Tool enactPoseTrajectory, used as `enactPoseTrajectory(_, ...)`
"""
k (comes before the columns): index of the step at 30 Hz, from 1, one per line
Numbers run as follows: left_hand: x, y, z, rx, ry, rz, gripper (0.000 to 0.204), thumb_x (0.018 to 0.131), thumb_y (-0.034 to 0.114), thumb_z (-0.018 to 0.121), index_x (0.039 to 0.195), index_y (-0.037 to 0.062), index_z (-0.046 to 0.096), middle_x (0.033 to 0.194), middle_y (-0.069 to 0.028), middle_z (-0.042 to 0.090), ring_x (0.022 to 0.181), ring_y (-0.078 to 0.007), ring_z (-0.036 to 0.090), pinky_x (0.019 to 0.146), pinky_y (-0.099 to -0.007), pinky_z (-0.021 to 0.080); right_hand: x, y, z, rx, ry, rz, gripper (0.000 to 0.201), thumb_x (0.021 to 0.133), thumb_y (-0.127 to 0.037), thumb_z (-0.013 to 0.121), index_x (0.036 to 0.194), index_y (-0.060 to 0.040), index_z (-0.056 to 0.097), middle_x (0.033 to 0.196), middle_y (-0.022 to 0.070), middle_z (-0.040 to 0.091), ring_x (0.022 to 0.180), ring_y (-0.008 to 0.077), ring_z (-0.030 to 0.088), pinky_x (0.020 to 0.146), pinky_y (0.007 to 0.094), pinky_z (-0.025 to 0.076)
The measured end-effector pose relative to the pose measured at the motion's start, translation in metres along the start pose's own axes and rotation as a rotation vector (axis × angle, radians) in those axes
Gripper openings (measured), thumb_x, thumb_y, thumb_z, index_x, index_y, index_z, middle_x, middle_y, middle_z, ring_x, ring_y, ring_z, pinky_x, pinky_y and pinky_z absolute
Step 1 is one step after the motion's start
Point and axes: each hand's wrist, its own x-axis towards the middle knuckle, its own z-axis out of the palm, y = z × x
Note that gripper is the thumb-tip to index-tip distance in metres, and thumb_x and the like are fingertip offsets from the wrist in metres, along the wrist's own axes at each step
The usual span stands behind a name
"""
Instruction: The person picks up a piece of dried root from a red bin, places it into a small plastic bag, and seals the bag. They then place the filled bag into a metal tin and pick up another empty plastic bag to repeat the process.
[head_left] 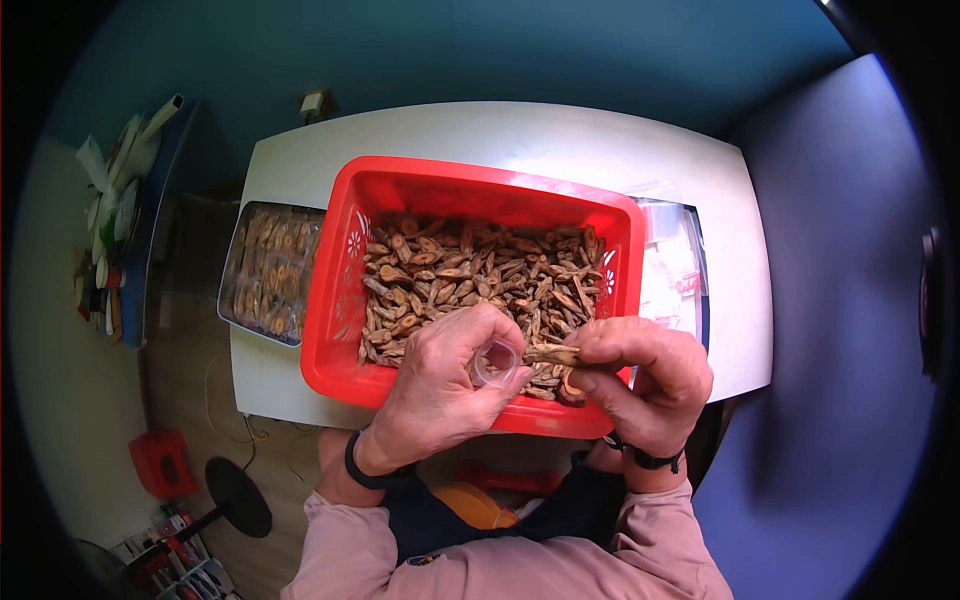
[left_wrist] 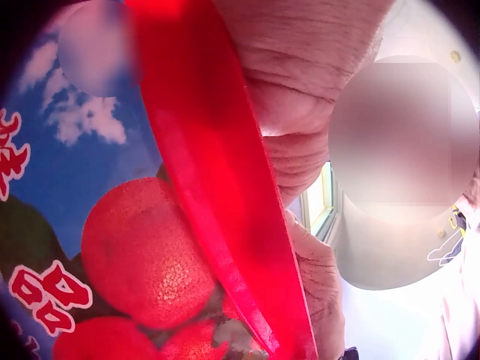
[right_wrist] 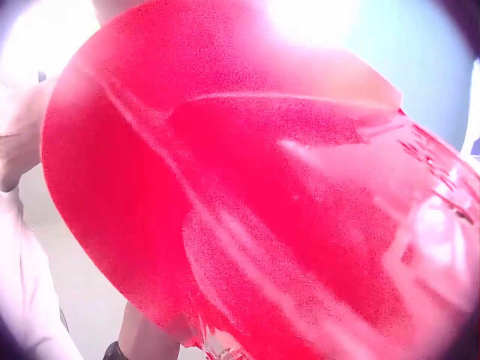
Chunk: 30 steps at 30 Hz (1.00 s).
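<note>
A red plastic basket (head_left: 335,330) holds many brown dried slices (head_left: 440,270). Over its near edge the left hand (head_left: 440,385) grips a small clear open-topped bag or tube (head_left: 495,363), its mouth facing up. Just to the right, the right hand (head_left: 655,385) pinches a long dried piece (head_left: 552,354) between thumb and fingers, its tip close to the clear opening. In the left wrist view the left hand (left_wrist: 300,97) shows behind the red rim (left_wrist: 217,180). Red plastic (right_wrist: 225,165) fills most of the right wrist view.
On the white table (head_left: 500,125), a tray of packed slices (head_left: 272,270) stands left of the basket. A tray with clear and white plastic packaging (head_left: 672,275) lies to the right. A blue wall panel (head_left: 830,300) borders the table's right side.
</note>
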Motion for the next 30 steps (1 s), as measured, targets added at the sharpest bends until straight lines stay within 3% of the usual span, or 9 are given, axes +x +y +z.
enactPoseTrajectory(2, -0.001, -0.001, 0.0, -0.02, -0.002, -0.001, 0.025, 0.074, 0.0, 0.077, 0.089, 0.006, 0.058, 0.076, -0.0078, 0.059, 0.068, -0.0216, 0.061, 0.061, -0.034, 0.047, 0.0, -0.002, 0.004, -0.063, -0.03, -0.062, 0.025, 0.071, 0.008, 0.078, 0.092, 0.0015, 0.068, 0.085, 0.0138, 0.071, 0.072, 0.0234, 0.072, 0.063, 0.0286, 0.057)
enactPoseTrajectory(5, -0.001, -0.002, -0.001, 0.066, -0.036, 0.029, 0.025, 0.071, -0.004, 0.075, 0.09, 0.004, 0.061, 0.081, -0.0059, 0.059, 0.074, -0.017, 0.062, 0.065, -0.0298, 0.048, 0.001, -0.003, 0.008, -0.148, -0.081, -0.161, 0.027, 0.069, 0.005, 0.079, 0.093, -0.0001, 0.068, 0.084, 0.0134, 0.069, 0.071, 0.0265, 0.071, 0.061, 0.0312, 0.057)
enactPoseTrajectory(10, 0.0, -0.002, 0.001, 0.151, -0.018, 0.13, 0.028, 0.063, -0.005, 0.069, 0.088, 0.0054, 0.061, 0.08, -0.0075, 0.06, 0.076, -0.0259, 0.061, 0.067, -0.0353, 0.047, 0.0, -0.005, 0.011, -0.259, -0.161, -0.203, 0.031, 0.071, 0.005, 0.078, 0.099, -0.001, 0.066, 0.086, 0.011, 0.067, 0.07, 0.0233, 0.069, 0.055, 0.0314, 0.054)
enactPoseTrajectory(18, 0.001, -0.007, 0.003, 0.162, -0.015, 0.174, 0.026, 0.065, -0.002, 0.07, 0.088, 0.006, 0.06, 0.078, -0.0091, 0.059, 0.075, -0.0297, 0.059, 0.067, -0.0382, 0.045, -0.001, 0.0, 0.018, -0.329, -0.267, -0.193, 0.032, 0.072, 0.003, 0.076, 0.102, -0.0023, 0.067, 0.088, 0.0094, 0.063, 0.068, 0.021, 0.066, 0.052, 0.0313, 0.051)
enactPoseTrajectory(30, 0.0, -0.005, 0.003, 0.172, 0.018, 0.186, 0.023, 0.069, 0.001, 0.073, 0.087, 0.0074, 0.06, 0.075, -0.0085, 0.058, 0.072, -0.0305, 0.058, 0.067, -0.0388, 0.044, 0.0, -0.005, 0.011, -0.396, -0.198, -0.211, 0.035, 0.069, 0.004, 0.076, 0.103, -0.0021, 0.068, 0.084, 0.0097, 0.064, 0.065, 0.0222, 0.065, 0.051, 0.0319, 0.051)
